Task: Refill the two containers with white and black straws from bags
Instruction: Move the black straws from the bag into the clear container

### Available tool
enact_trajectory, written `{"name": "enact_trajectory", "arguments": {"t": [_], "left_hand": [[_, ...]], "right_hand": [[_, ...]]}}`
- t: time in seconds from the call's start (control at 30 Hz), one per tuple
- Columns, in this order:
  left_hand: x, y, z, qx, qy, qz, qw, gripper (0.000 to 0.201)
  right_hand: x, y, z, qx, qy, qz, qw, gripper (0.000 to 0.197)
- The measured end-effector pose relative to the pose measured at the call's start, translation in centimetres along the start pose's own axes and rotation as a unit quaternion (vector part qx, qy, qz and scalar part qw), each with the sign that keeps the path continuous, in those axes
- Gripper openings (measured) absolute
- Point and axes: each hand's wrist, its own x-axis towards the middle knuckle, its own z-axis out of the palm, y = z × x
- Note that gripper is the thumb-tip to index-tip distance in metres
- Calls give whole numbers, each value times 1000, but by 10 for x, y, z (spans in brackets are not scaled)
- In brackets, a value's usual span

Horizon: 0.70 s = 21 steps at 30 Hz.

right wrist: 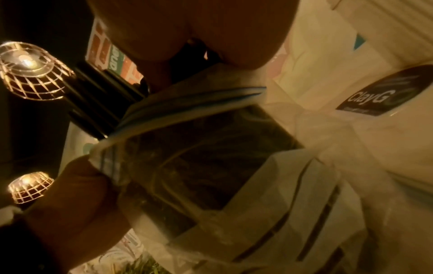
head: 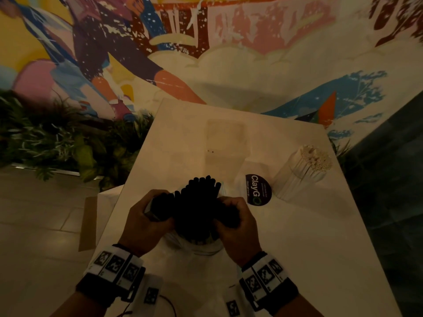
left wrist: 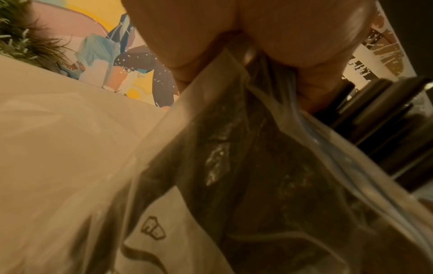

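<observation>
Both hands were clamped on the clear bag of black straws at lower center: left hand and right hand pinching its mouth. White straws stood at right on the desk.

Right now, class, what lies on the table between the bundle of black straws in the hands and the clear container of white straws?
In the head view, a dark round ClayGo sticker lies between black straws and white straw container.

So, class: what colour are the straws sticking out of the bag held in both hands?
Black; the straws show best in the head view.
</observation>
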Motion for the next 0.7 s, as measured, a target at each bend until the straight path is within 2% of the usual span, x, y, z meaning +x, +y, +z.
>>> {"name": "enact_trajectory", "arguments": {"t": [0.1,0.27,0.37,0.5,0.7], "left_hand": [[0,0,1,1,11,1,1000,38],[-1,1,0,-7,10,2,1000,38],[-2,3,-1,-12,16,3,1000,38],[-3,4,0,-19,16,2,1000,38],[-6,-3,-4,-14,25,-11,1000,37]], "right_hand": [[3,-1,-1,-30,24,-37,999,38],[13,3,0,-129,18,-51,990,51],[20,1,-2,-124,35,-45,991,56],[24,6,-3,-136,-1,-8,991,53],[21,-12,-9,-60,30,-68,995,58]]}}
